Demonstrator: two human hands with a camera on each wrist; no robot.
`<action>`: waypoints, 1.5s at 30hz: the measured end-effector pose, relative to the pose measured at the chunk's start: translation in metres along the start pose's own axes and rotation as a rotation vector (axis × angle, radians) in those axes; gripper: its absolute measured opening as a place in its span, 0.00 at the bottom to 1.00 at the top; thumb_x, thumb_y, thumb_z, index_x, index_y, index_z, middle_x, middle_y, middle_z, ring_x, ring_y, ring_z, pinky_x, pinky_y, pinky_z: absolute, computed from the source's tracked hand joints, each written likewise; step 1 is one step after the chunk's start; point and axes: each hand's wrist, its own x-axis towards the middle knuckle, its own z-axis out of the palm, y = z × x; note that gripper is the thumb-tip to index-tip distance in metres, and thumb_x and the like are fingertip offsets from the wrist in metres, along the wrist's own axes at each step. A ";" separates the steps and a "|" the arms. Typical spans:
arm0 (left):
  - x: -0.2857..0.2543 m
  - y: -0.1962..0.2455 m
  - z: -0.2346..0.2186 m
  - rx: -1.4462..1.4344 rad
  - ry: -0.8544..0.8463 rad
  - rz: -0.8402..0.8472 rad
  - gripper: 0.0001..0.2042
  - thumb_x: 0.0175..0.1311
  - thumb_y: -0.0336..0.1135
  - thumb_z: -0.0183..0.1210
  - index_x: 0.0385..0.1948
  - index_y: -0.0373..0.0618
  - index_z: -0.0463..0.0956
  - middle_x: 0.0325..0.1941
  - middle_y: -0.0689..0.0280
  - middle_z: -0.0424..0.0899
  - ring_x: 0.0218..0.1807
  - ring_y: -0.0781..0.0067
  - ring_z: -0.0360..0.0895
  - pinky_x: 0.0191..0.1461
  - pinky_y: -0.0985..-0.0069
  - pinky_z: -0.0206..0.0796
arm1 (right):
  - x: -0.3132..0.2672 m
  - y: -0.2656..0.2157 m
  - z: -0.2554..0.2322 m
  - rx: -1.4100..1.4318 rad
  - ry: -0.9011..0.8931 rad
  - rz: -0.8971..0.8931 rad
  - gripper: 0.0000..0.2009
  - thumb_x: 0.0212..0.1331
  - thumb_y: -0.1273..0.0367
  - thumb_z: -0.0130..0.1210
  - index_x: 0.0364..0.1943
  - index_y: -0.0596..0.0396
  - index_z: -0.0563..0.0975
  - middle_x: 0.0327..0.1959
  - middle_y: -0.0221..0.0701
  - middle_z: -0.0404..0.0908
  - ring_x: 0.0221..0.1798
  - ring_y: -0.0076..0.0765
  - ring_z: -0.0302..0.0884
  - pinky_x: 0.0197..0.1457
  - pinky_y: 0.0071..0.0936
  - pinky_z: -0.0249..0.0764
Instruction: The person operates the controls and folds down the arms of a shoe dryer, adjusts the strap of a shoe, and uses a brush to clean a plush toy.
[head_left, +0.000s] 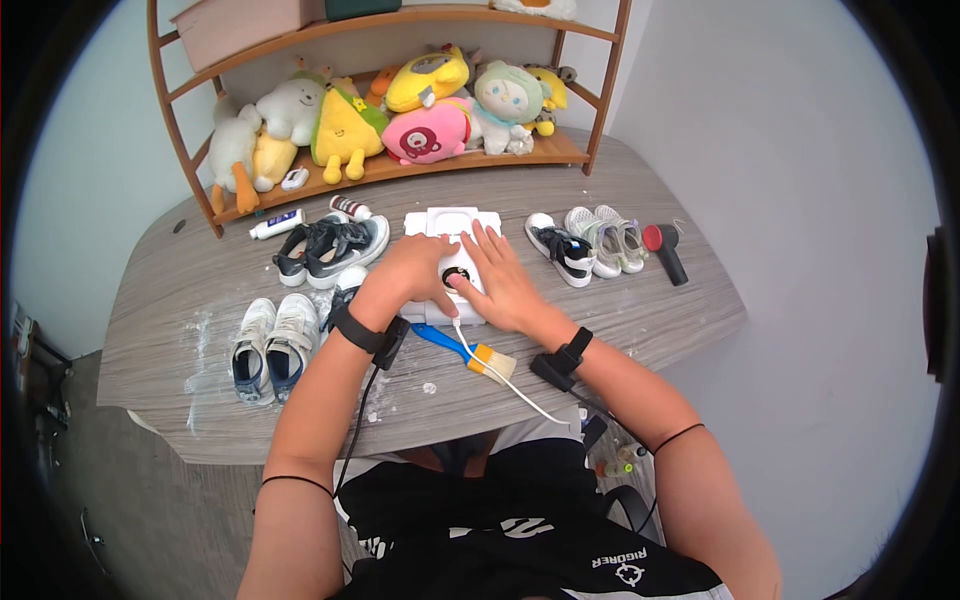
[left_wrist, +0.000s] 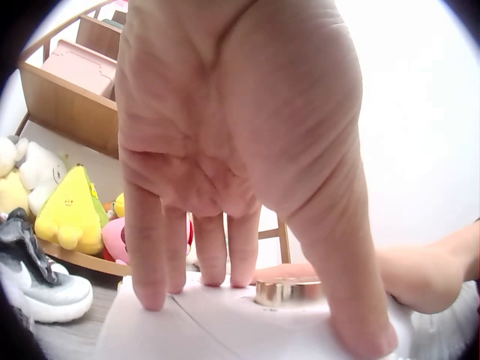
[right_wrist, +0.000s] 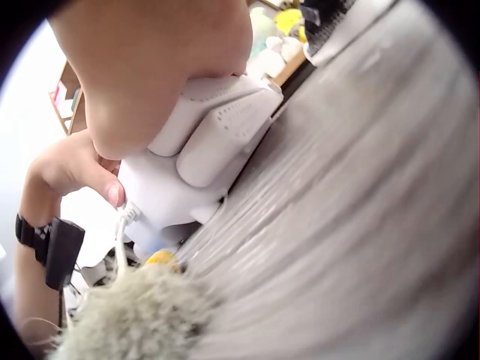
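A white device (head_left: 455, 222) with a round gold-rimmed dial (head_left: 456, 277) lies on the desk, a white cable (head_left: 462, 335) plugged into its near end. The left hand (head_left: 415, 268) rests on its left part; in the left wrist view the fingertips and thumb of that hand (left_wrist: 217, 150) touch the white top, fingers extended, beside the gold ring (left_wrist: 289, 292). The right hand (head_left: 503, 283) lies flat over the right part, its thumb at the dial. In the right wrist view perforated rounded parts show on the side of the device (right_wrist: 202, 150).
A blue-handled brush (head_left: 490, 362) lies just in front of the device. Shoes (head_left: 275, 345) stand at left, more shoes (head_left: 590, 245) at right, beside a dark tool with a red end (head_left: 668, 252). Tubes (head_left: 278, 224) and a shelf of plush toys (head_left: 430, 130) are behind.
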 end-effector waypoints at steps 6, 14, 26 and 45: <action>0.005 0.002 0.001 0.085 -0.044 -0.020 0.54 0.28 0.53 0.86 0.68 0.40 0.79 0.63 0.49 0.86 0.64 0.47 0.83 0.70 0.60 0.73 | -0.002 0.000 0.004 0.050 0.110 -0.097 0.47 0.71 0.38 0.54 0.80 0.64 0.60 0.85 0.62 0.49 0.87 0.70 0.46 0.88 0.56 0.45; 0.012 0.024 -0.012 0.176 -0.188 -0.115 0.55 0.30 0.50 0.87 0.71 0.41 0.76 0.67 0.48 0.83 0.68 0.45 0.79 0.73 0.62 0.71 | 0.005 0.008 0.003 0.095 0.008 -0.024 0.49 0.72 0.34 0.46 0.80 0.64 0.60 0.85 0.61 0.47 0.87 0.68 0.45 0.89 0.53 0.42; 0.023 0.005 -0.001 0.193 -0.266 -0.183 0.61 0.38 0.56 0.84 0.81 0.48 0.63 0.83 0.51 0.65 0.81 0.49 0.66 0.82 0.62 0.62 | 0.008 0.005 0.003 0.006 -0.059 0.016 0.42 0.79 0.40 0.39 0.81 0.64 0.59 0.84 0.64 0.48 0.88 0.68 0.41 0.89 0.55 0.37; 0.065 -0.020 0.046 -0.005 0.127 -0.094 0.44 0.55 0.44 0.78 0.76 0.46 0.69 0.77 0.41 0.70 0.72 0.39 0.75 0.77 0.57 0.67 | 0.020 0.037 -0.013 -0.166 -0.178 0.092 0.45 0.73 0.48 0.56 0.81 0.68 0.53 0.85 0.59 0.51 0.88 0.62 0.46 0.88 0.53 0.49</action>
